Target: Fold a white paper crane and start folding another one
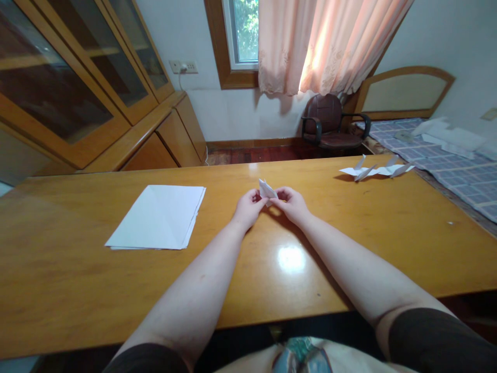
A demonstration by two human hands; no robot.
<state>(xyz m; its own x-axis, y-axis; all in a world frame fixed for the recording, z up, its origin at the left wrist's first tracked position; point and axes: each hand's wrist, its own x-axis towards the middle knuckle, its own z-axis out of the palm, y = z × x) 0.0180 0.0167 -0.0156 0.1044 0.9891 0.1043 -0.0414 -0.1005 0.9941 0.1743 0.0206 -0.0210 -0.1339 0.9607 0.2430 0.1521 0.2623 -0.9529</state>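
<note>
A small folded piece of white paper (267,189) stands up between my two hands, just above the middle of the desk. My left hand (249,208) pinches its left side, thumb toward me. On the other side my right hand (290,204) grips the right edge, its thumb meeting the paper near the lower fold. The fingertips behind the paper are partly hidden. To the left lies a stack of white paper sheets (157,217). At the far right of the desk sit folded paper cranes (363,171) with raised points.
The wooden desk (248,269) stretches across the view, its near edge close to my body. Behind it stand a brown office chair (330,122) and a bed (446,150). Glass-door cabinets (89,57) rise at the left. A tiny white scrap (450,223) lies at the right.
</note>
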